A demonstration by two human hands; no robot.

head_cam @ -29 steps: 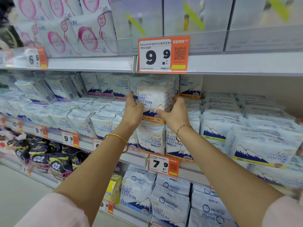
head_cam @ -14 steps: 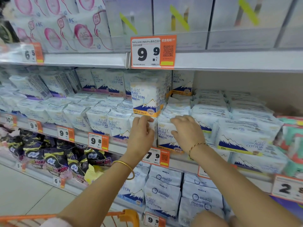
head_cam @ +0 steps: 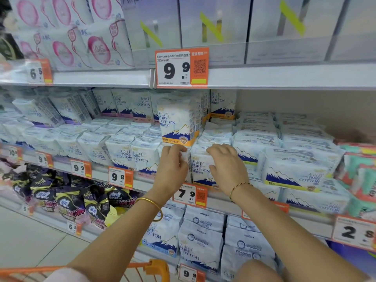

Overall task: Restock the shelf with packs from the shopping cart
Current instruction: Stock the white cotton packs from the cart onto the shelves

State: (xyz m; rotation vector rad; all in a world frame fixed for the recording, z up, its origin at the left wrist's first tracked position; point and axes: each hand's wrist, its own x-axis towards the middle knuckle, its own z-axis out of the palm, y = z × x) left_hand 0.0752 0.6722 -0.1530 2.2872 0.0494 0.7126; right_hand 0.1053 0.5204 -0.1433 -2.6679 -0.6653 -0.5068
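Down on the lower left shelf lie dark packs [head_cam: 61,197], and at the bottom edge shows the orange handle of the shopping cart [head_cam: 157,269]. On the middle shelf [head_cam: 101,170], the left hand [head_cam: 173,166], a gold bangle [head_cam: 151,204] on its wrist, has thumb and fingers curled together, pinching the wrapper at the top left corner of a front-row pack [head_cam: 200,168]. That pack stands upright at the shelf edge, between the two hands and just above the 7.9 price tag [head_cam: 190,195]. Directly above the hands, an orange-banded pack [head_cam: 179,123] stands upright on the lower row. The right hand [head_cam: 225,167] lies against the front-row pack's right side, fingers bent over its top; whether they grip cannot be told. Further right, packs [head_cam: 295,176] lie stacked flat.
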